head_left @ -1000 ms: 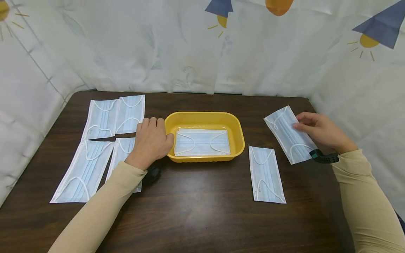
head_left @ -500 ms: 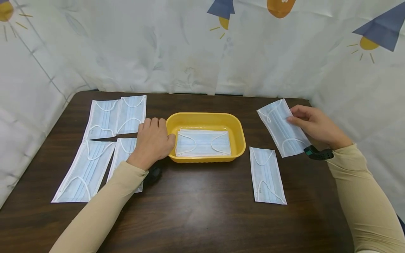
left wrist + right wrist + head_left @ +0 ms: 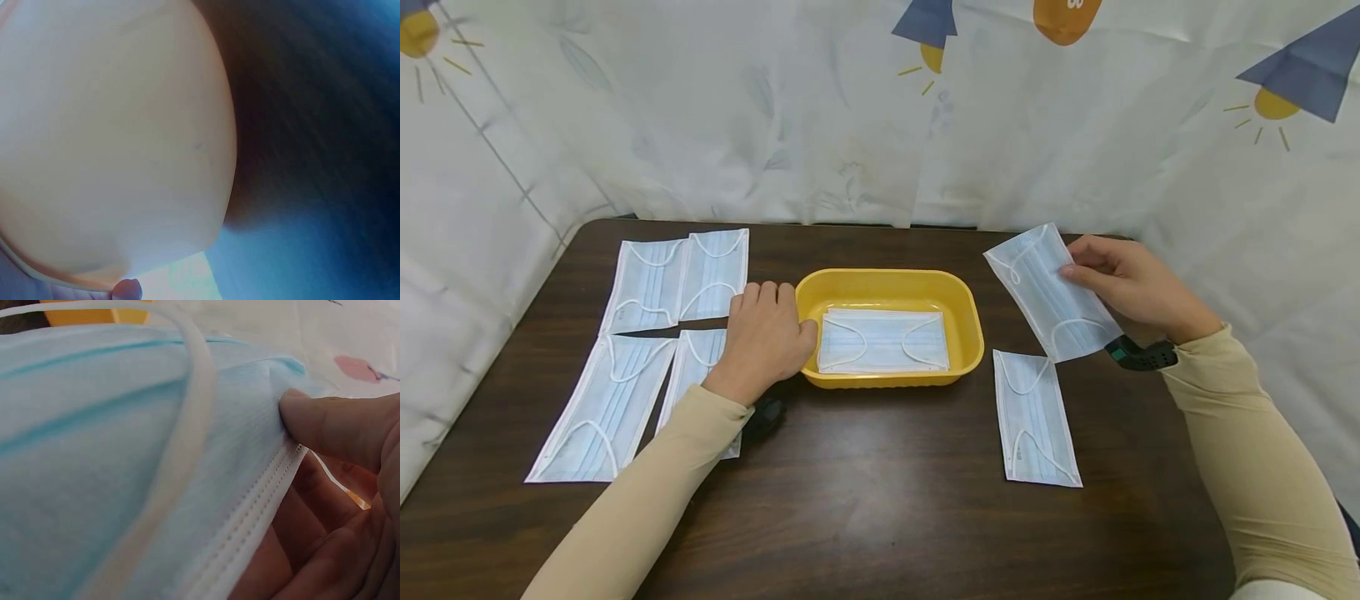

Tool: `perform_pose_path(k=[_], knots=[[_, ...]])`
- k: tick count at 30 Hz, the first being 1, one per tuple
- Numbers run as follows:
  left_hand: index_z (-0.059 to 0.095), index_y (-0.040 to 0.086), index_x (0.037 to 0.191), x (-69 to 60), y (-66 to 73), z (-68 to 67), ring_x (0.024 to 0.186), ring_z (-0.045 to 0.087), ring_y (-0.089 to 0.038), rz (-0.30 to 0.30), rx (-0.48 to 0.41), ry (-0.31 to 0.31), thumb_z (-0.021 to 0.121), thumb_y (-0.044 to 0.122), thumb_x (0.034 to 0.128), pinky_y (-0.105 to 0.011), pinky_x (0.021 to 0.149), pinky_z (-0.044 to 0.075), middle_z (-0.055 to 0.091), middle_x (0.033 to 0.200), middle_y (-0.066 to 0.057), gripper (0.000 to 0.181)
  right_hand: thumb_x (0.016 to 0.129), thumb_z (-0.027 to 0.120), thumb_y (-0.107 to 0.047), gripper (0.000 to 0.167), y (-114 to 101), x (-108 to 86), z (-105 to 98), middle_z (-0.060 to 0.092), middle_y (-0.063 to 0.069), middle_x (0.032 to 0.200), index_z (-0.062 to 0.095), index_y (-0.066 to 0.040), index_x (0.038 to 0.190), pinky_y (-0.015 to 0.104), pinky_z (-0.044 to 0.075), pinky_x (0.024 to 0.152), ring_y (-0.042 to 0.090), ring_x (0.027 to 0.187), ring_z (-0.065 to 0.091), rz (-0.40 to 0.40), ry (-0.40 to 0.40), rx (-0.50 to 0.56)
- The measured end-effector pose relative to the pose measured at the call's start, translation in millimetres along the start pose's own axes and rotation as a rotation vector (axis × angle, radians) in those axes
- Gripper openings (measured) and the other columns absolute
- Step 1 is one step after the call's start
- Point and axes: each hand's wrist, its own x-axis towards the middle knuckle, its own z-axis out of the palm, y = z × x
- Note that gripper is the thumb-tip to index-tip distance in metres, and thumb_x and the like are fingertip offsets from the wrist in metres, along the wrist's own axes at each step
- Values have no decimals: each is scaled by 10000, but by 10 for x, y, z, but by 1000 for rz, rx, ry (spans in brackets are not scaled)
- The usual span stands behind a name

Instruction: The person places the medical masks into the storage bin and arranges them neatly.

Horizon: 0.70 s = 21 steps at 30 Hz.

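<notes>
My right hand (image 3: 1131,279) pinches a blue pleated face mask (image 3: 1048,287) by its edge, thumb on top. In the right wrist view the thumb (image 3: 331,422) presses on the mask's fabric (image 3: 125,444), with the other fingers beneath. The held mask is raised at a slant, its lower corner over the top of another mask (image 3: 1037,425) that lies on the table. My left hand (image 3: 763,337) grips the left rim of a yellow plastic basin (image 3: 887,379). Flat inside the basin lie stacked masks (image 3: 883,342). A pale curved surface fills most of the left wrist view.
Several masks lie in two rows on the left of the dark wooden table (image 3: 880,500), one nearby mask (image 3: 688,367) partly hidden by the left arm. A white patterned curtain (image 3: 850,125) hangs behind the table and along its sides.
My right hand has carried the pinched mask leftward and slightly back, closer to the basin. The left hand stays on the basin's rim.
</notes>
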Motion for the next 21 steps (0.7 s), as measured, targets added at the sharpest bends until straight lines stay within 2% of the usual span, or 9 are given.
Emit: perform_pose_path(k=[13, 21], knots=[[549, -74, 1011, -14, 2, 4, 881, 420, -372, 6, -2, 18, 448, 242, 921, -467, 758, 341, 501, 874, -184, 343, 1018, 647, -224, 148, -317, 146, 89, 734, -183, 990, 700, -156, 1138, 242, 552, 683, 105, 795, 703, -65, -81, 1], [541, -53, 958, -18, 3, 3, 867, 419, -366, 7, -7, 27, 451, 240, 914, -463, 751, 334, 486, 845, -171, 309, 1023, 638, -217, 133, -460, 258, 210, 749, -96, 1019, 699, -148, 1120, 256, 556, 698, 134, 820, 694, -104, -109, 17]])
